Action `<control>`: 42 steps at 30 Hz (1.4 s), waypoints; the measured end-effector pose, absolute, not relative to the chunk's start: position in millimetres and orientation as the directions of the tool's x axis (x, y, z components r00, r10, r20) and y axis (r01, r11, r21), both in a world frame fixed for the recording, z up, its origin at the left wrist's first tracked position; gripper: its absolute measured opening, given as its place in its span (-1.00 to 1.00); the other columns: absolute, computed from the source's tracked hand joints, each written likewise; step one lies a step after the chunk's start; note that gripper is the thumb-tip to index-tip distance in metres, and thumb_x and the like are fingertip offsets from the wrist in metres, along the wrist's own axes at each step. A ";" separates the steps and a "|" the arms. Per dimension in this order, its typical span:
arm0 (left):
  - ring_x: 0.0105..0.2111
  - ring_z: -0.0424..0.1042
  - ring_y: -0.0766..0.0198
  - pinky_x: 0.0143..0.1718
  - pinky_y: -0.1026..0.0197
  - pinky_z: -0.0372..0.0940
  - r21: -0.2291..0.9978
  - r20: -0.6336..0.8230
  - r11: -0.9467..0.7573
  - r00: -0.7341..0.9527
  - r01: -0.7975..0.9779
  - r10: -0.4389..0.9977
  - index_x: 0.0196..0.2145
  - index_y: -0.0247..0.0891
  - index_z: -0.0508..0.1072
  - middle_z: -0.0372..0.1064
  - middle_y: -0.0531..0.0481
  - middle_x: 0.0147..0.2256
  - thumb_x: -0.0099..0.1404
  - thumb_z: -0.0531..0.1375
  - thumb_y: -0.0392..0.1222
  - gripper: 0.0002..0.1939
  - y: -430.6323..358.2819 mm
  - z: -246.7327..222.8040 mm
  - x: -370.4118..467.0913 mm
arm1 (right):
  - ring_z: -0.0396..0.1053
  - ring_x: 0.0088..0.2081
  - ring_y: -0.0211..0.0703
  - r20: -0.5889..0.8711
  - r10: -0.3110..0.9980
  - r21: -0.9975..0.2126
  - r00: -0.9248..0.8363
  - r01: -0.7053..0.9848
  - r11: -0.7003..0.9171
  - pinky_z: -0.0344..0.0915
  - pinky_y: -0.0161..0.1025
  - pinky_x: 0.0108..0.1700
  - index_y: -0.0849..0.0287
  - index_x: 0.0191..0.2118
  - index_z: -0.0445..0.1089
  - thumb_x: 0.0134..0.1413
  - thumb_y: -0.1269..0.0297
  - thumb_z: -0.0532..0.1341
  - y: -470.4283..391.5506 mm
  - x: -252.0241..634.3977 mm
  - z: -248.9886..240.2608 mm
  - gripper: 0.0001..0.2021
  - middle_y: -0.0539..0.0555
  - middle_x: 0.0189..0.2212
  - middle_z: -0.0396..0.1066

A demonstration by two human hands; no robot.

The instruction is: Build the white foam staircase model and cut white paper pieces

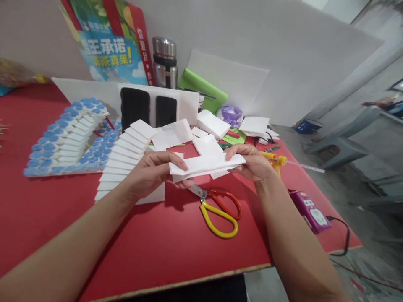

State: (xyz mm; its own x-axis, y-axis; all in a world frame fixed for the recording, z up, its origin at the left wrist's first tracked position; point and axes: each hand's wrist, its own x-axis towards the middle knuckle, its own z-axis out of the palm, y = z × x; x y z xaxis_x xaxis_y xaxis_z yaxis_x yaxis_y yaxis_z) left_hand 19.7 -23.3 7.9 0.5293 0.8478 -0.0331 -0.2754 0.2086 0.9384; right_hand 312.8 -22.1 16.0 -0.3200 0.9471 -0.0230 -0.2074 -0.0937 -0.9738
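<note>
A folded sheet of white paper (204, 165) is stretched between my two hands above the red table. My left hand (157, 173) pinches its left end, thumb on top and fingers beneath. At the other end, my right hand (248, 161) grips it the same way. Below the paper lie scissors (220, 212) with one red and one yellow handle; their blades are partly hidden by my left hand. Left of the paper, a stepped row of white folded strips (121, 155) fans out on the table.
A blue-and-white paper model (59, 138) stands at the left. Two dark phones (135, 107) lean on white board behind. A steel flask (165, 63), green paper (203, 88) and purple bundle (230, 115) are at the back. To the right are a yellow glue gun (277, 162) and purple box (310, 211) with a cord.
</note>
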 end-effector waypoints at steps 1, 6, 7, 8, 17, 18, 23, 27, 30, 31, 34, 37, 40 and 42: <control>-0.49 0.63 0.09 -0.43 0.20 0.48 0.939 -0.029 0.207 0.537 -0.275 0.843 -0.40 -0.26 0.66 0.60 -0.12 -0.52 0.14 0.46 -0.17 -0.88 -23.4 7.9 19.6 | 0.05 -0.61 -0.41 -0.019 0.945 -0.974 -0.325 -0.206 -0.090 0.03 -0.33 -0.54 0.18 -0.47 0.60 -0.20 0.30 0.49 -22.3 312.6 16.3 -0.88 -0.04 -0.60 0.30; -0.49 0.63 0.06 -0.36 0.14 0.50 0.941 -0.031 0.215 0.565 -0.262 0.824 -0.44 -0.26 0.64 0.59 -0.14 -0.53 0.13 0.37 -0.25 -0.95 -22.4 7.2 16.5 | 0.12 -0.57 -0.37 -0.003 0.939 -0.989 -0.345 -0.139 -0.054 0.07 -0.31 -0.51 0.19 -0.48 0.60 -0.16 0.33 0.45 -21.9 313.3 15.5 -0.93 -0.02 -0.55 0.34; -0.46 0.64 0.03 -0.32 0.10 0.51 0.942 -0.031 0.218 0.583 -0.254 0.812 -0.43 -0.28 0.65 0.60 -0.15 -0.52 0.12 0.36 -0.24 -0.93 -21.8 6.8 15.7 | 0.12 -0.56 -0.36 -0.001 0.940 -0.991 -0.340 -0.125 -0.046 0.08 -0.31 -0.51 0.19 -0.48 0.60 -0.15 0.34 0.44 -21.7 313.7 15.0 -0.94 -0.01 -0.53 0.34; -0.43 0.65 -0.01 -0.28 0.06 0.52 0.945 -0.028 0.216 0.600 -0.244 0.800 -0.41 -0.29 0.66 0.60 -0.17 -0.50 0.13 0.34 -0.21 -0.89 -21.2 6.2 15.0 | 0.12 -0.56 -0.35 0.004 0.943 -0.993 -0.332 -0.116 -0.037 0.09 -0.31 -0.50 0.20 -0.48 0.59 -0.14 0.34 0.42 -21.5 314.0 14.6 -0.95 0.00 -0.52 0.35; -0.42 0.66 0.12 -0.32 0.22 0.51 0.992 -0.087 0.122 0.564 -0.025 0.821 -0.30 -0.25 0.55 0.64 -0.15 -0.45 0.23 0.44 -0.12 -0.80 -16.6 -0.4 17.9 | 0.37 -0.47 -0.18 0.031 0.972 -0.999 -0.232 -0.031 0.024 0.36 -0.20 -0.41 0.15 -0.42 0.51 -0.04 0.03 0.42 -19.9 307.5 15.3 -0.72 0.03 -0.45 0.41; -0.42 0.66 0.11 -0.32 0.22 0.52 0.992 -0.091 0.128 0.583 -0.021 0.807 -0.18 -0.24 0.56 0.64 -0.15 -0.45 0.24 0.44 -0.12 -0.75 -16.5 0.2 17.6 | 0.35 -0.47 -0.21 0.034 0.980 -0.999 -0.195 -0.013 0.033 0.36 -0.23 -0.41 0.15 -0.41 0.48 -0.09 0.08 0.48 -19.5 305.8 14.7 -0.72 0.00 -0.45 0.40; -0.37 0.69 -0.01 -0.40 0.18 0.53 0.971 -0.186 0.239 0.680 0.016 0.709 0.43 -0.15 0.14 0.67 -0.17 -0.33 0.26 0.43 -0.16 -0.11 -17.7 4.2 14.3 | 0.35 -0.40 -0.27 0.062 0.990 -0.998 -0.125 -0.003 0.062 0.37 -0.29 -0.38 0.13 -0.27 0.44 -0.24 0.23 0.58 -18.9 301.2 12.0 -0.60 -0.06 -0.35 0.42; -0.33 0.69 -0.04 -0.38 0.14 0.55 0.919 -0.268 0.395 0.752 0.012 0.602 0.30 -0.27 0.35 0.66 -0.33 -0.22 0.34 0.37 -0.03 -0.34 -21.7 4.9 15.4 | 0.37 -0.39 -0.25 0.082 0.979 -0.993 -0.186 0.065 0.095 0.36 -0.28 -0.36 0.12 -0.22 0.46 -0.13 0.24 0.53 -26.2 293.0 15.0 -0.66 -0.05 -0.33 0.43; -0.33 0.68 -0.01 -0.34 0.12 0.56 0.887 -0.316 0.462 0.765 0.027 0.562 -0.02 -0.30 0.57 0.66 -0.34 -0.24 0.35 0.34 0.05 -0.60 -24.8 5.8 18.1 | 0.37 -0.42 -0.24 0.069 0.967 -0.986 -0.244 0.131 0.103 0.33 -0.28 -0.38 0.10 -0.19 0.46 -0.05 0.27 0.49 -34.5 280.0 18.5 -0.71 -0.05 -0.36 0.42; -0.35 0.68 0.01 -0.35 0.12 0.56 0.881 -0.335 0.471 0.763 0.046 0.553 -0.10 -0.30 0.59 0.66 -0.32 -0.24 0.33 0.36 0.05 -0.64 -25.4 6.2 18.9 | 0.36 -0.43 -0.24 0.061 0.965 -0.985 -0.256 0.143 0.101 0.32 -0.28 -0.39 0.09 -0.19 0.46 -0.03 0.27 0.48 -36.6 275.6 19.4 -0.72 -0.05 -0.37 0.42; -0.42 0.67 0.04 -0.40 0.15 0.54 0.874 -0.374 0.475 0.759 0.096 0.534 -0.20 -0.31 0.61 0.67 -0.30 -0.29 0.25 0.43 0.00 -0.68 -25.9 6.8 20.0 | 0.36 -0.42 -0.23 0.051 0.966 -0.984 -0.252 0.154 0.093 0.31 -0.28 -0.38 0.10 -0.19 0.46 -0.02 0.26 0.47 -39.0 266.5 19.3 -0.73 -0.04 -0.38 0.43; -0.48 0.65 0.07 -0.47 0.20 0.51 0.875 -0.381 0.473 0.752 0.105 0.538 -0.22 -0.33 0.62 0.66 -0.30 -0.32 0.22 0.46 -0.03 -0.69 -25.1 6.1 19.8 | 0.37 -0.40 -0.24 0.074 0.975 -0.989 -0.211 0.109 0.099 0.32 -0.29 -0.37 0.11 -0.19 0.47 -0.08 0.23 0.50 -35.3 264.2 15.0 -0.68 -0.05 -0.37 0.44; -0.50 0.64 0.10 -0.52 0.23 0.49 0.878 -0.383 0.469 0.729 0.096 0.567 -0.23 -0.32 0.63 0.67 -0.31 -0.31 0.20 0.47 -0.05 -0.70 -24.4 5.3 19.9 | 0.42 -0.38 -0.26 0.046 0.982 -0.999 -0.181 0.006 0.048 0.36 -0.31 -0.35 0.13 -0.19 0.49 -0.16 0.18 0.55 -30.6 263.5 9.0 -0.60 -0.05 -0.36 0.48; -0.51 0.63 0.10 -0.53 0.24 0.49 0.880 -0.387 0.466 0.711 0.094 0.587 -0.25 -0.32 0.63 0.67 -0.30 -0.32 0.20 0.47 -0.06 -0.72 -24.4 5.7 20.6 | 0.45 -0.44 -0.25 -0.029 0.982 -0.999 -0.187 -0.023 -0.033 0.39 -0.30 -0.41 0.15 -0.23 0.49 -0.16 0.11 0.56 -28.8 262.1 5.9 -0.60 -0.02 -0.39 0.52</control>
State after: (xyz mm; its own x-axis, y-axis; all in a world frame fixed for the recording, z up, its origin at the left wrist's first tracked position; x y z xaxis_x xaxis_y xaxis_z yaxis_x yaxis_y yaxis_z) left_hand 20.6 -24.4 5.7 0.7114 0.5865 -0.3871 0.0944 0.4661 0.8797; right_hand 262.1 -28.8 5.9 -0.1868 0.9820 -0.0286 -0.0231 -0.0335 -0.9992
